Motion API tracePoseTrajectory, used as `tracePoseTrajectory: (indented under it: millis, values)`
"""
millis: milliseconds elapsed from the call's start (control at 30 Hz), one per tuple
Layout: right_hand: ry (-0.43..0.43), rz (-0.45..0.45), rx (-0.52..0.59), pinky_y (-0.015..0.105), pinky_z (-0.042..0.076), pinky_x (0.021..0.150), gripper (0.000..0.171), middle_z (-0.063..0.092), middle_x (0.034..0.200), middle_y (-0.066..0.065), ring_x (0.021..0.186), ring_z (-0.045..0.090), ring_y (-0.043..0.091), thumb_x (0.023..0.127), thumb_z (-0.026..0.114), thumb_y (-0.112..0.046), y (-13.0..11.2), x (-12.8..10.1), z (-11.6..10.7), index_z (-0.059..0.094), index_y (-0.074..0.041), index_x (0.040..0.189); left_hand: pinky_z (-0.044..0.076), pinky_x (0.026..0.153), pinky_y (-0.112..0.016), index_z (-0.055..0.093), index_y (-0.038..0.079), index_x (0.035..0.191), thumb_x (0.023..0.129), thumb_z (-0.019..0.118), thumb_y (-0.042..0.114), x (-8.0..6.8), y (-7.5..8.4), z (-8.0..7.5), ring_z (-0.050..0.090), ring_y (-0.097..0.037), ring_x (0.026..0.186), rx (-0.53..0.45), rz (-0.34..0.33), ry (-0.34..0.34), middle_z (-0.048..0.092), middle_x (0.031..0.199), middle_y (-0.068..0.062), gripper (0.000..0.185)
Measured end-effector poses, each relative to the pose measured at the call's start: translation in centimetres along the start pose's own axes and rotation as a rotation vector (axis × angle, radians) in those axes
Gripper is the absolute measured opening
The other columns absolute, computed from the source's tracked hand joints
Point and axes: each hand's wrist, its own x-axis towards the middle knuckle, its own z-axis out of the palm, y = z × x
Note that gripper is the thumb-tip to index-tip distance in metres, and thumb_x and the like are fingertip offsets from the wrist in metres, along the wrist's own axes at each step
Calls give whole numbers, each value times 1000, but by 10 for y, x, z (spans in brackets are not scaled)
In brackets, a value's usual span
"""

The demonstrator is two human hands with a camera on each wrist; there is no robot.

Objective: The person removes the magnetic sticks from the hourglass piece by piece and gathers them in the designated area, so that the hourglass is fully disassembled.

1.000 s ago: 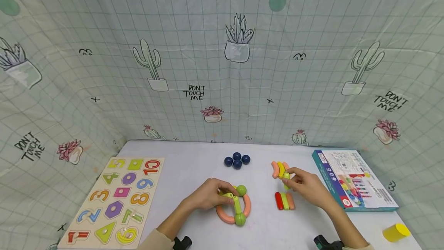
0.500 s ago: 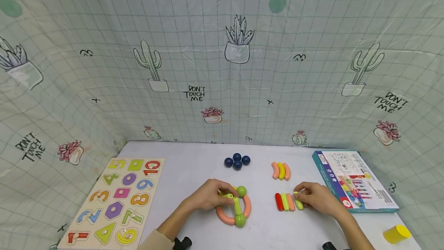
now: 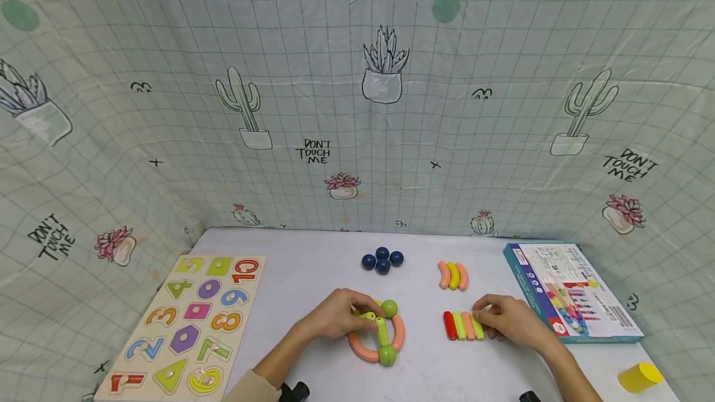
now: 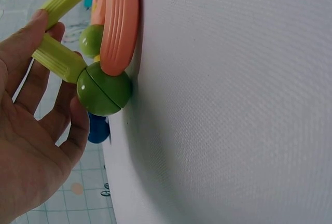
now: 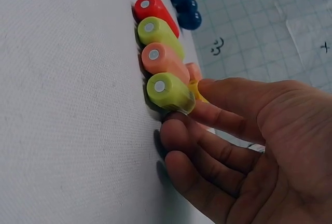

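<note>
My left hand (image 3: 342, 314) pinches the meeting ends of two light-green magnetic rods (image 4: 59, 60) between thumb and fingers. They belong to a ring-like build with green balls (image 4: 105, 89) and curved salmon rods (image 4: 120, 24), which rests on the table. At the right, my right hand (image 3: 509, 317) holds a short light-green magnetic rod (image 5: 168, 92) by its far end, thumb on one side and forefinger on the other. That rod lies against a salmon rod (image 5: 163, 60), at the end of a row with another green rod (image 5: 158, 35) and a red rod (image 5: 155, 14).
Dark-blue balls (image 3: 382, 267) cluster at the back middle. Behind the row lie curved salmon and yellow rods (image 3: 454, 275). A number puzzle board (image 3: 184, 327) covers the left side. A flat box (image 3: 572, 293) and a yellow cylinder (image 3: 640, 378) are at the right.
My right hand has brought the green rod from beside the curved rods toward the front, then slid it left against the row. The left hand has stayed in place on the build.
</note>
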Motion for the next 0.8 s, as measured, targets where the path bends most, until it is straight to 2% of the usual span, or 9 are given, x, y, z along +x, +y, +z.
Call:
tracePoseTrajectory:
  millis: [300,500,667,800]
  values:
    - [-2,23,17,30,52,60,29,65,73,2,64,59,19,95,70,-30,0,-1,1,69,-7,112,48,79,-24,80,20,105,87,80,24,0,-1,0,60,-4,93,14,8,0,73,109,12,18]
    - [67,2,-5,28,46,56,27,61,70,3,62,56,19,98,67,-30,-3,-2,-1,70,-7,111,48,78,-24,80,20,105,87,80,23,0,-1,0,60,-4,91,16,4,-1,73,110,12,18]
    - [139,-74,-17,25,42,55,23,60,70,3,62,54,17,98,66,-31,-17,-3,3,70,-10,107,48,77,-24,79,20,105,86,81,24,1,0,1,60,-4,89,22,2,6,74,108,12,19]
    - [82,-185,-3,24,45,55,23,63,72,1,62,56,15,97,67,-31,-38,-4,19,71,-10,105,48,77,-24,79,21,105,86,81,25,1,0,1,61,-3,89,23,6,10,74,107,13,19]
